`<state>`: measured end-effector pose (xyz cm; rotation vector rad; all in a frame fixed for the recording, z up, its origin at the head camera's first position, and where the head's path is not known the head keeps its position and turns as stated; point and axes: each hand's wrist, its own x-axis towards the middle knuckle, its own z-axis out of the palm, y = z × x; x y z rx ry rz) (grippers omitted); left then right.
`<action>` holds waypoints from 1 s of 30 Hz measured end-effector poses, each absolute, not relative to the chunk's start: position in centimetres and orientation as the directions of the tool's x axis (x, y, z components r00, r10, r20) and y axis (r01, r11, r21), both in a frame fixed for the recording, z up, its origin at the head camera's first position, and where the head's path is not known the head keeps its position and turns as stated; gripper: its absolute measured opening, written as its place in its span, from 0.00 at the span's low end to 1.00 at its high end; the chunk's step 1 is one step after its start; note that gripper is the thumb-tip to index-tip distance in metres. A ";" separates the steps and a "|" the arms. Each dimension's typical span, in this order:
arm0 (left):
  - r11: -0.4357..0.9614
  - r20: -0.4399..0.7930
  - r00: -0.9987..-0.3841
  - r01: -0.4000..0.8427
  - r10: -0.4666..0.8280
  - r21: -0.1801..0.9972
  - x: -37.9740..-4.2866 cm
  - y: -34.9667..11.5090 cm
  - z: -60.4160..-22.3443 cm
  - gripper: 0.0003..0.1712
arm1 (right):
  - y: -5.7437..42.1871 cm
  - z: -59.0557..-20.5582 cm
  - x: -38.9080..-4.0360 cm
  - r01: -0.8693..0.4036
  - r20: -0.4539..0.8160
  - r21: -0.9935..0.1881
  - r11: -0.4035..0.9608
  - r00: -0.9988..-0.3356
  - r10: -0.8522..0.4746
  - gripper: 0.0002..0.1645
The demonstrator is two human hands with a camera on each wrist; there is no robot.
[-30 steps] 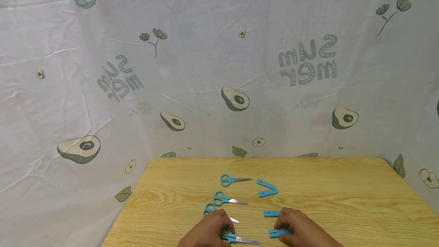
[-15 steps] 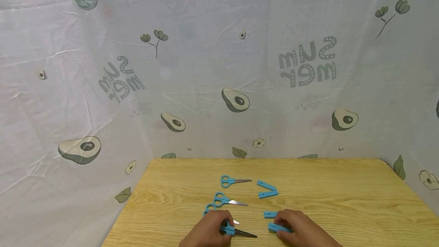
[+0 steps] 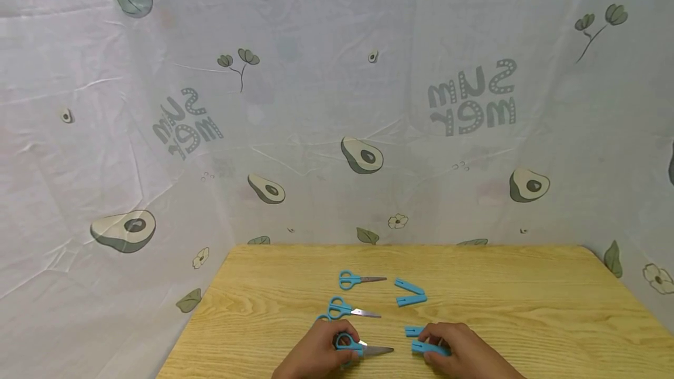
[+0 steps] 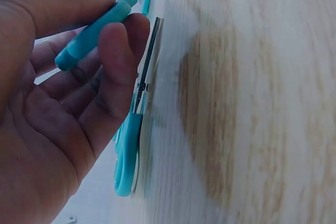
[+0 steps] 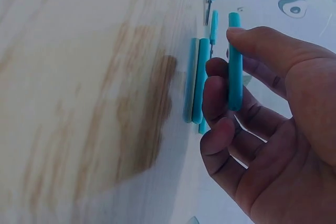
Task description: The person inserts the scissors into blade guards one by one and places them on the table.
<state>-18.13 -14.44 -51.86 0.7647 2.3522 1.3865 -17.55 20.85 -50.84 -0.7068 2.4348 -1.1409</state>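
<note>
1. Backdrop cloth (image 3: 316,104) w/ avocado print and mirrored "SUMMER" lettering hangs behind and to both sides of the bench.
2. Bench (image 3: 526,309), light wood grain, carries everything; both hands work at its near edge.
3. Left hand (image 3: 321,355) sits at the near edge, left of centre. Thumb and fingers are clamped on the blue handle of the held scissors (image 3: 355,348); the blade points right, twd the other hand. Left wrist view shows the handle (image 4: 94,32) pinched between thumb and forefinger, lifted just off the wood, w/ another pair (image 4: 131,150) lying flat on the bench beside the palm.
4. Right hand (image 3: 458,352) is at the near edge, right of centre, near but not touching the left. It pinches the blue cap (image 3: 429,348) between thumb and fingers. Right wrist view: the cap (image 5: 235,61) is raised off the bench, long axis roughly level w/ the surface.
5. Spare scissors: one pair (image 3: 350,310) just beyond the left hand, another (image 3: 360,279) further back, blades pointing right. A third is mostly hidden under the left hand.
6. Loose caps: two (image 3: 409,293) in a V shape beside the far scissors, one (image 3: 413,330) just beyond the right hand's fingers.
</note>
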 end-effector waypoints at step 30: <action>0.279 0.062 -0.834 0.252 0.548 0.927 -20.1 -14.7 -49.2 0.09 | 21.7 -48.9 -17.6 -0.229 -0.001 -0.887 0.402 -0.867 -0.498 0.16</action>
